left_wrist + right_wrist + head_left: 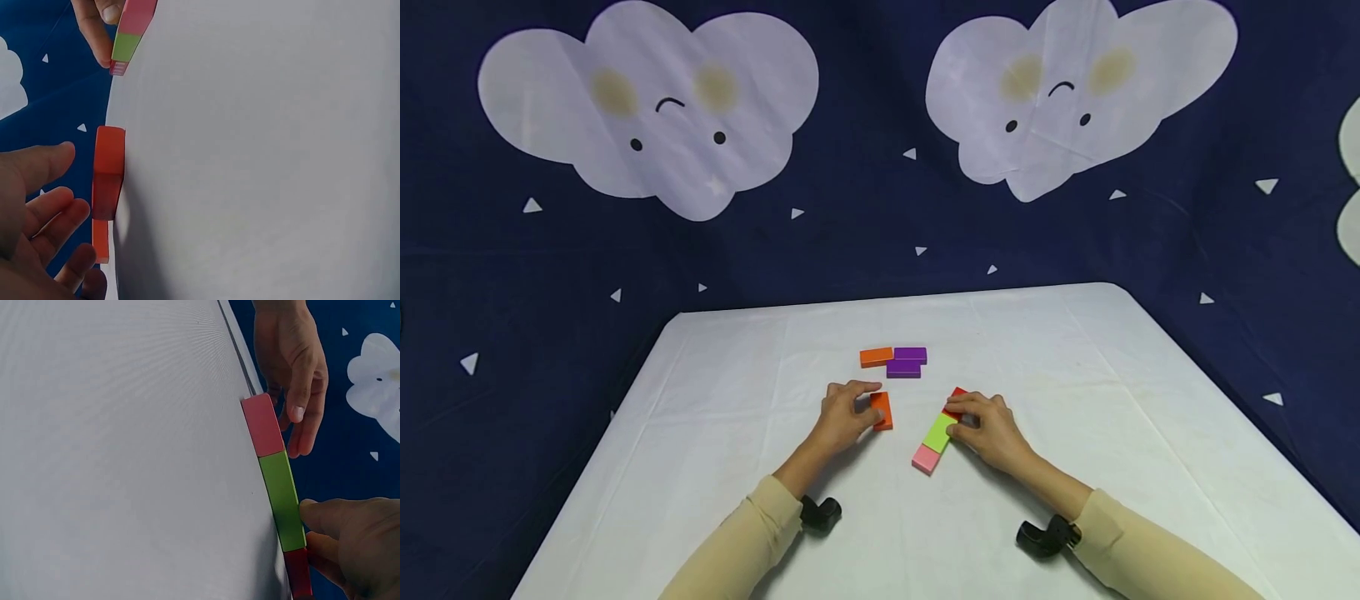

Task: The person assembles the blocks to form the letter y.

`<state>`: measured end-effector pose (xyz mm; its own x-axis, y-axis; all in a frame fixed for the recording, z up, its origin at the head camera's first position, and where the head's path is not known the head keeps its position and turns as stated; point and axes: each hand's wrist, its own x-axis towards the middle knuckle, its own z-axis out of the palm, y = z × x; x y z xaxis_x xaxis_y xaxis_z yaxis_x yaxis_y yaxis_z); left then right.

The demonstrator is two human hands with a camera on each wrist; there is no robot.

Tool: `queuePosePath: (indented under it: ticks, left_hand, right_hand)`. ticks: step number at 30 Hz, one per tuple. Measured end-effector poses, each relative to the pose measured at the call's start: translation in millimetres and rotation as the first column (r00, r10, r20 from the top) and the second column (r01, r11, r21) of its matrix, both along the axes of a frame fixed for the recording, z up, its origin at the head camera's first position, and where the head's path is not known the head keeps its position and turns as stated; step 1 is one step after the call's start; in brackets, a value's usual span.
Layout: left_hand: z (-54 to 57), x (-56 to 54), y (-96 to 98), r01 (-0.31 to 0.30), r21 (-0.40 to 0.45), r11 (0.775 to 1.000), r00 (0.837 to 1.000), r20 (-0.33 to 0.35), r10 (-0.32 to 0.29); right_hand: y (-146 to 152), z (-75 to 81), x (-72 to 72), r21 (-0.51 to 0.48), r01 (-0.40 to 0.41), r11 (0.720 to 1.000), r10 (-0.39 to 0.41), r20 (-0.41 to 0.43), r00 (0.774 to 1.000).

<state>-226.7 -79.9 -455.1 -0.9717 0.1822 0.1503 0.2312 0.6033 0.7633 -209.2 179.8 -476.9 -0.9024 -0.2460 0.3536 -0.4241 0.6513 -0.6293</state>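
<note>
Around the green block (939, 433), the step in hand seems to be fine placing of blocks by fingertip on the white worktop (737, 367). The pink block (927, 459) meets its near end and the red block (299, 572) its far end, making a slanted row. The right hand (992, 429) has its thumb at the green block's right edge and a finger across the red block; whether it pinches or only steadies them, I cannot tell. Light, even pressure there should keep the joints tight, since a push from one side could kink the row at the green block.

To the left of the green block lies the near orange block (882, 411). The left hand (838, 419) is spread loosely beside it, gripping nothing. Taking that block low by both long sides would probably stop it twisting. Beyond the green block and to its left sit the far orange block (876, 357) and two purple blocks (903, 369); keep the fingers well away from these.
</note>
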Motion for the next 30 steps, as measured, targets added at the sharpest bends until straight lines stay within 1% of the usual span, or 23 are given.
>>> queuePosePath:
  ticks: [6, 13, 17, 19, 23, 30]
  left_hand:
    - [-1.2, -2.8, -1.8, 0.027, -0.037, 0.999, 1.0, -0.01, -0.027]
    - [-0.7, -2.5, -2.8, 0.061, -0.057, 0.997, 0.998, -0.009, -0.062]
    - [-2.1, -2.8, -2.6, 0.067, -0.086, 0.994, 0.998, 0.0, -0.067]
    - [-2.1, -3.1, -2.0, 0.063, -0.096, 0.993, 0.998, 0.016, -0.062]
    - [-2.0, -2.9, -2.0, 0.062, -0.109, 0.992, 0.998, 0.024, -0.06]
    - [-2.6, -2.9, -3.2, 0.071, -0.129, 0.989, 0.997, 0.023, -0.069]
  right_hand:
    - [-0.3, 0.3, -0.4, -0.003, 0.0, 1.0, 0.0, 0.008, 1.0]
    - [-0.5, 0.1, -0.1, -0.005, 0.008, 1.0, -0.008, 0.024, 1.0]
    - [-0.1, -0.8, 0.0, -0.011, 0.005, 1.0, -0.005, 0.025, 1.0]
    - [0.0, -1.1, 0.2, -0.01, 0.009, 1.0, -0.009, 0.03, 0.999]
    - [0.1, -1.2, 0.4, -0.008, 0.018, 1.0, -0.018, 0.044, 0.999]
    - [0.4, -1.5, -0.3, -0.016, 0.017, 1.0, -0.016, 0.047, 0.999]
